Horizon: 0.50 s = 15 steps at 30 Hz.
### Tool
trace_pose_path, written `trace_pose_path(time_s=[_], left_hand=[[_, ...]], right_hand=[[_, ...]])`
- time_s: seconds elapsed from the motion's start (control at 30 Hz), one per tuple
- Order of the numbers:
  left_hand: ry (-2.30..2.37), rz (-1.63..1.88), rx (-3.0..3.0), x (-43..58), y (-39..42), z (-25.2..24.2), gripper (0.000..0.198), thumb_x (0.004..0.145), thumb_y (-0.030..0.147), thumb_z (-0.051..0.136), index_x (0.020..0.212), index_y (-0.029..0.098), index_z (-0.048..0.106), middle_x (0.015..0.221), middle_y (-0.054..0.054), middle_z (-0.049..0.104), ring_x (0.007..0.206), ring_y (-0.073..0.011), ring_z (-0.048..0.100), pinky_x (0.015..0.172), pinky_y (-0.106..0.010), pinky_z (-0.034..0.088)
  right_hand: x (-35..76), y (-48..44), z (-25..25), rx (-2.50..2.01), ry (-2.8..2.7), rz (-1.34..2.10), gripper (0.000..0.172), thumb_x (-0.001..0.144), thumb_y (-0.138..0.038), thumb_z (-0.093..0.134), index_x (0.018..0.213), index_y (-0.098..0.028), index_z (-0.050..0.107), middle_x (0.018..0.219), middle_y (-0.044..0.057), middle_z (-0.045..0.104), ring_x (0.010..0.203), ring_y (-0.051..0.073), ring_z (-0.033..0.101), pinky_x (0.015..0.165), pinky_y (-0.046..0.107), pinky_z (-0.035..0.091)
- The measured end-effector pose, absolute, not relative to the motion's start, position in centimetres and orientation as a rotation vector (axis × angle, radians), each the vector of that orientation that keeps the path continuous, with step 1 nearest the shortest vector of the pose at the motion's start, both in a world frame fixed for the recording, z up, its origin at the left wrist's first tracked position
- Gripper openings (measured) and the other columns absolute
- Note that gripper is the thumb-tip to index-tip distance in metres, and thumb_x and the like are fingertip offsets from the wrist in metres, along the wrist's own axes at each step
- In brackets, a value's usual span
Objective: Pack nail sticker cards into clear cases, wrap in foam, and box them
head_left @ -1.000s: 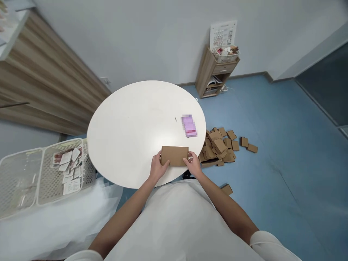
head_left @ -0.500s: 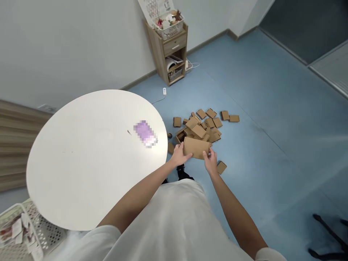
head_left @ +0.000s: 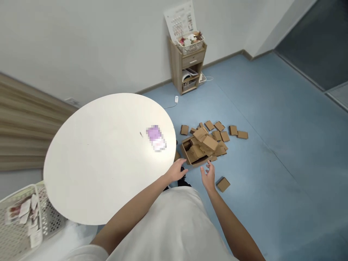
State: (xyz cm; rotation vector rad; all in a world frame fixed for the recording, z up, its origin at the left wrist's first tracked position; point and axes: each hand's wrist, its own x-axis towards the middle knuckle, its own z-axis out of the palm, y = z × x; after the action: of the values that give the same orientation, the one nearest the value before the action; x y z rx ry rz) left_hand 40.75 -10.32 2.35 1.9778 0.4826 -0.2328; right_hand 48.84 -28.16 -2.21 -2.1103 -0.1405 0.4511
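My left hand [head_left: 177, 171] hangs just off the right edge of the round white table [head_left: 108, 156], fingers apart and empty. My right hand [head_left: 208, 175] is open too, palm facing a heap of small brown cardboard boxes [head_left: 206, 143] on the blue floor. A larger open carton [head_left: 191, 154] lies within that heap, closest to both hands. One lone small box [head_left: 223, 184] rests on the floor right of my right hand. A blurred pink item [head_left: 156, 137] lies on the table near its right rim.
A wooden bedside cabinet [head_left: 187, 67] with a basket on top stands against the far wall, with a cable and plug on the floor beside it. A white mesh basket [head_left: 20, 217] holding paper packets sits at the lower left. Wood panelling runs along the left.
Both hands carried a brown box from the table out over the floor heap and let it go. They are now empty and drawn back a little. The view swung right, then partly back.
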Motion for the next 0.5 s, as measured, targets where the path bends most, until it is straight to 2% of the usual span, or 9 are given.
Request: trace_pose_path(time_s=[0.07,0.17,0.3,0.5], left_hand=[[0.586,-0.207,1.933,37.6,-9.4,2.8,0.047,0.073,0.037,0.053,0.116,0.020,0.049,0.119,-0.009,0.052,0.111,-0.0234,0.047,0.095,-0.039,0.036],[0.741,-0.155,1.879,33.5,-7.8,3.6,0.046,0.073,0.040,0.051,0.115,0.019,0.049,0.114,-0.009,0.055,0.101,-0.0229,0.054,0.081,-0.037,0.045],[0.880,-0.072,1.862,28.2,-5.8,4.2,0.046,0.075,0.041,0.049,0.116,0.020,0.048,0.113,-0.009,0.055,0.096,-0.0207,0.055,0.077,-0.034,0.046],[1.049,0.094,1.783,19.5,-3.8,5.2,0.046,0.074,0.041,0.049,0.115,0.021,0.048,0.113,-0.008,0.055,0.096,-0.0194,0.056,0.075,-0.032,0.046]], right_hand=[[47.9,-26.8,-2.4,-2.073,-0.230,0.505,0.054,0.075,-0.044,0.045,0.123,-0.021,0.036,0.116,0.012,0.043,0.100,0.021,0.047,0.079,0.036,0.044],[46.8,-24.4,-2.1,-1.999,-0.387,0.547,0.050,0.075,-0.041,0.045,0.120,-0.020,0.039,0.113,0.011,0.045,0.085,0.017,0.053,0.076,0.035,0.046],[44.9,-21.1,-1.0,-1.920,-0.586,0.587,0.046,0.076,-0.039,0.044,0.117,-0.018,0.042,0.108,0.011,0.049,0.074,0.015,0.054,0.070,0.034,0.047],[39.4,-16.8,0.6,-1.872,-0.821,0.661,0.042,0.076,-0.043,0.042,0.109,-0.018,0.050,0.090,0.009,0.059,0.065,0.016,0.053,0.062,0.033,0.047]])
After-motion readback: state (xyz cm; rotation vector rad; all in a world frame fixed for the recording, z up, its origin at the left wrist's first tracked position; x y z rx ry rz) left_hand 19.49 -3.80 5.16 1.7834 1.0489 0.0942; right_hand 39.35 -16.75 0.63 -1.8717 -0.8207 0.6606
